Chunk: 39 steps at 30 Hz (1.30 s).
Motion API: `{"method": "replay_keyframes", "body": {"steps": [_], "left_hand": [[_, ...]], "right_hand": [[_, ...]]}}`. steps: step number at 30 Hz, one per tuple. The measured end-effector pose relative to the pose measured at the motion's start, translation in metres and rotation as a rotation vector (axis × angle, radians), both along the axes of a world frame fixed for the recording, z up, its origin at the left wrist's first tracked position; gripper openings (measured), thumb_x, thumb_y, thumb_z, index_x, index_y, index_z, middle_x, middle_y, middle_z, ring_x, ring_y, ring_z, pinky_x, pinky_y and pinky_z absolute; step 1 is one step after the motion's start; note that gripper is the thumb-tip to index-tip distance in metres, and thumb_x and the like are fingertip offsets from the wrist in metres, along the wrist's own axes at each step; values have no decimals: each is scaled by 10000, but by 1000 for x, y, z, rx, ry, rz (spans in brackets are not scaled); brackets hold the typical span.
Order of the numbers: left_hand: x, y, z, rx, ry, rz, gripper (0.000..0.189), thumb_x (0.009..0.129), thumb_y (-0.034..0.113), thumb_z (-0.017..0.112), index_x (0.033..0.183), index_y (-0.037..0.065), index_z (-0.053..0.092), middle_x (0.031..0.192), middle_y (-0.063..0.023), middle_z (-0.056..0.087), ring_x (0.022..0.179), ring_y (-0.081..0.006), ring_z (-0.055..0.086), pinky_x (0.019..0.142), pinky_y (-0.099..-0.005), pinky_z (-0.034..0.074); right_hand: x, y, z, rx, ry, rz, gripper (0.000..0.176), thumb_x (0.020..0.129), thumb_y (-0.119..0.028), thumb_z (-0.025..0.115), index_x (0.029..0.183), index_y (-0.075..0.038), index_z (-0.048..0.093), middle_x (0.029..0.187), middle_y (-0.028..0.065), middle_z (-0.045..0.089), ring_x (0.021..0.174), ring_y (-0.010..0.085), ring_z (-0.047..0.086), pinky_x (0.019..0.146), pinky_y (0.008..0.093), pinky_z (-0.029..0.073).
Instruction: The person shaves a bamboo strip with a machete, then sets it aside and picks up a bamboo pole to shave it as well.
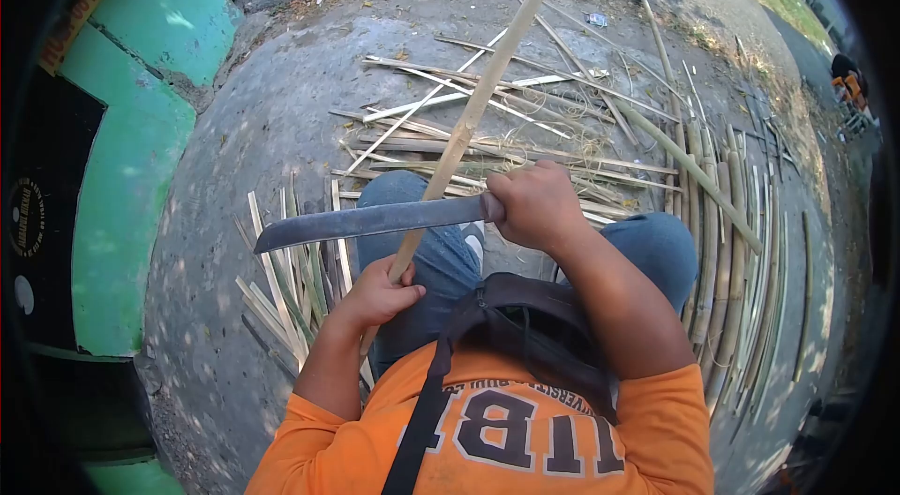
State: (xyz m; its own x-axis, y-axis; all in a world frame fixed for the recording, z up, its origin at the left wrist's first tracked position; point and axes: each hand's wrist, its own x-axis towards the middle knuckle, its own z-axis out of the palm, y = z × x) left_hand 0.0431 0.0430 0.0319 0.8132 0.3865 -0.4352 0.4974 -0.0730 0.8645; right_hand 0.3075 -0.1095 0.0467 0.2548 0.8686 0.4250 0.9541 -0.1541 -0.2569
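Note:
My left hand (380, 292) is closed around the lower part of a long bamboo strip (490, 73), which slants up and away to the right. In my right hand (539, 204) is the handle of a machete (370, 221). Its broad dark blade points left and crosses over the strip just above my left hand. Where blade and strip overlap, the blade covers part of the strip. Both hands are in front of my bent knees, above my lap.
Many split bamboo strips (422, 143) lie crossed on the concrete ahead. Whole bamboo poles (722, 251) are lined up at the right. More strips (281, 270) lie by my left knee. A green wall (131, 204) stands at the left. A black bag (534, 298) rests across my lap.

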Motion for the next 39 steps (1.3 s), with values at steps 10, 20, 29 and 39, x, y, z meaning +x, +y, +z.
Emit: {"method": "replay_keyframes", "body": {"steps": [10,20,29,39], "left_hand": [[-12,-1,-5,-20,-45,30,303,847,69,773,798,128,479,717,69,466,657,-48,411,571,-254,358],[-5,3,-8,17,-11,10,290,852,76,772,806,127,490,718,66,474,650,-49,427,569,-255,373],[7,6,3,-15,107,22,281,847,62,757,800,127,487,724,68,476,665,-48,426,576,-256,373],[1,7,-4,-71,57,33,271,847,36,731,795,129,482,709,73,476,634,-40,420,550,-254,359]], "right_hand": [[15,7,1,6,92,-83,114,787,-225,702,821,-124,663,706,124,685,693,359,693,686,496,537],[26,8,-16,4,182,-32,88,804,-175,669,802,-89,648,681,182,639,678,419,652,654,528,522],[58,30,-32,61,242,-80,121,860,-182,625,809,-80,664,687,199,638,690,438,644,661,541,517],[51,28,-29,107,361,-16,117,860,-175,624,821,-80,679,719,210,643,729,450,644,679,544,513]]}}
